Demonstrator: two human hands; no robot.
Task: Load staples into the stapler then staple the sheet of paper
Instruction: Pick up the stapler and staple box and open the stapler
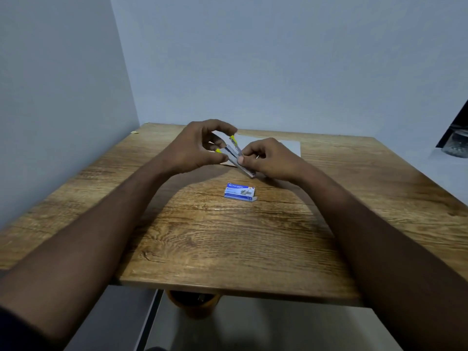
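Both hands are up over the far middle of the table, working the same small thing between them. The right hand (pixel 268 158) is curled closed around the rear half of the stapler (pixel 236 160), thumb pressed on its metal side and the other fingers folded behind it, so the body is pinched firmly and held just above the wood. The left hand (pixel 200 145) comes in from the other side with its fingers bent into a loose claw; the fingertips meet the yellow-tipped front ends, where the stapler is hinged open into two arms that spread apart in a narrow V. Whether a strip of staples sits in the channel I cannot tell from here; the metal is too small and blurred. Under and behind the hands lies the sheet of paper (pixel 276 145), flat on the tabletop and partly hidden by the fingers, with one pale corner showing below the left wrist. Nearer to the person, well apart from the hands, a blue and white staple box (pixel 240 192) rests on the wooden table (pixel 228 249), its end flap hanging open at the right. Plain bluish walls (pixel 278 59) close in the corner behind, and a dark object with something clear beneath it sits at the far right edge.
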